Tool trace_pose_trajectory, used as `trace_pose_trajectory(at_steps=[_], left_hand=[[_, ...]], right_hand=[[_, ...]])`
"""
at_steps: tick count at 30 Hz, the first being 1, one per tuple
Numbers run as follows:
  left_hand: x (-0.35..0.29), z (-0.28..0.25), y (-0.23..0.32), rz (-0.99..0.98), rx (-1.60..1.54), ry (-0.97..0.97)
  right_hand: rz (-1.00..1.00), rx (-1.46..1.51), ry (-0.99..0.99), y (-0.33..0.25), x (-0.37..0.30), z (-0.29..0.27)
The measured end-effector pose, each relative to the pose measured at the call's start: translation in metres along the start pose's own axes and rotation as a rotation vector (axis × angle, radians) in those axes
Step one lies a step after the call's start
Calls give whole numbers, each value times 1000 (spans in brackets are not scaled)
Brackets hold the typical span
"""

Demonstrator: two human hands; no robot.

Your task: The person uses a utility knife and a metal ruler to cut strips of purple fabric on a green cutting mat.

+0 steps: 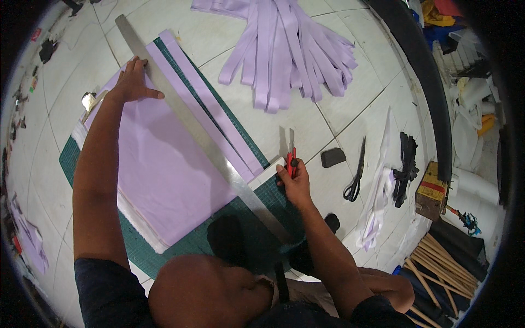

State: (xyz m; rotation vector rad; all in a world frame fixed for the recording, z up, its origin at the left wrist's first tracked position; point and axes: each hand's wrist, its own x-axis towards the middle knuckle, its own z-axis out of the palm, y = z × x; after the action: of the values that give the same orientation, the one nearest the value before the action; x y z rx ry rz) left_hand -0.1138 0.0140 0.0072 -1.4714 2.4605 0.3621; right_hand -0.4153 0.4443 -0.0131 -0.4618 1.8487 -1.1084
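Observation:
A stack of lilac fabric (164,180) lies on a green cutting mat (191,240). Across it runs a long metal ruler (210,150), slanting from upper left to lower right. My left hand (131,85) is spread over the fabric near the ruler's far end, fingertips against its edge. In my right hand (296,183) is a red utility knife (291,156), its blade pointing away from me. The thumb of that hand rests at the end of a white strip (268,174) beside the ruler. Beyond the ruler lies a separated lilac strip (210,104).
A pile of lilac strips (290,54) lies on the tiled floor at the top. To the right are a dark block (333,157), black scissors (356,175), a black bundle (405,169) and a yellow-brown box (432,191). Wooden sticks (443,268) lie at lower right.

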Motion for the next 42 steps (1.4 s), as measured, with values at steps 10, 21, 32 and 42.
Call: trace_pose_trajectory(at_steps=[10, 21, 32, 42], left_hand=[[3, 4, -2, 33, -92, 53], [0, 8, -9, 62, -128, 88], [-5, -15, 28, -111, 108, -37], [-25, -3, 48, 57, 108, 107]], right_hand=[[1, 47, -42, 1, 3, -4], [29, 20, -47, 4, 5, -3], [-115, -13, 81, 18, -6, -35], [-17, -65, 392, 30, -27, -121]])
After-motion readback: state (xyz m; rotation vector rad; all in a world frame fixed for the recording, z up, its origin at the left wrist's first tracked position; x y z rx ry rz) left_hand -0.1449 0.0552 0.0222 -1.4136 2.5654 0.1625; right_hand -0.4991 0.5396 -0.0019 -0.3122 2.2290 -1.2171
